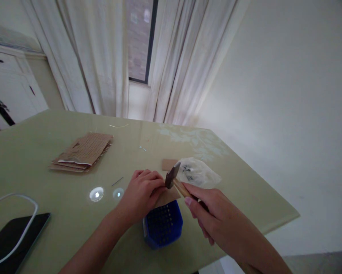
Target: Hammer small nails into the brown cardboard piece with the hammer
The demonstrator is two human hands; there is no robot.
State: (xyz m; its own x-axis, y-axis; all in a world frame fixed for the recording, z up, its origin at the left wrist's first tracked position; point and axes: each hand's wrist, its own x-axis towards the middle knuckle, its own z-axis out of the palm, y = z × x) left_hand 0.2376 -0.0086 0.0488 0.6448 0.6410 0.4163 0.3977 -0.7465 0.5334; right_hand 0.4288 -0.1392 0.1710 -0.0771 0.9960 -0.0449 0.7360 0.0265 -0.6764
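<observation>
My right hand (pixel 210 213) is wrapped round the wooden handle of a small hammer (pixel 172 177). Its dark metal head is right at the fingertips of my left hand (pixel 145 192). Those left fingers are closed together on a flat piece of brown cardboard (pixel 168 197); whether they also pinch something small is hidden by the hand and hammer head. Below the cardboard is a blue plastic basket (pixel 163 224) with rows of holes, partly covered by the cardboard.
Behind the hammer lie a clear plastic bag (pixel 198 173) with small dark pieces and a cardboard strip (pixel 169 164). Stacked cardboard sheets (pixel 83 150) sit left on the pale green table (pixel 73 205). A black tablet (pixel 16 236) with a white cable (pixel 31 224) is at near left.
</observation>
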